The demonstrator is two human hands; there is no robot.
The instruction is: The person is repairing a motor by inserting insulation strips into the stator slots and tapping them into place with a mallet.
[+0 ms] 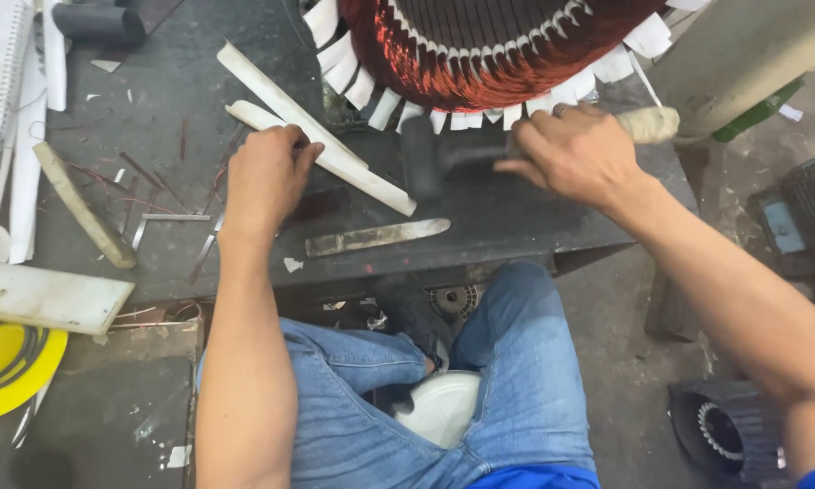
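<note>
Head view: below the copper-wound stator (489, 45), the right hand (575, 154) is clamped on a hammer (425, 163); the left hand (264, 177) grips a white stick (371, 181).

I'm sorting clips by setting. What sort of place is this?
Likely a motor-rewinding workshop: a stator with copper windings, a mallet under the right hand, a grimy workbench.

Copper-red windings (480, 54) ringed with white paper strips (385, 107) above the right grip (575, 154) – a black mallet (434, 163) under it; cream-white sticks (335, 158) by the left grip (267, 177) – dark grey worktop (516, 217), blue jeans (516, 362) below
</note>
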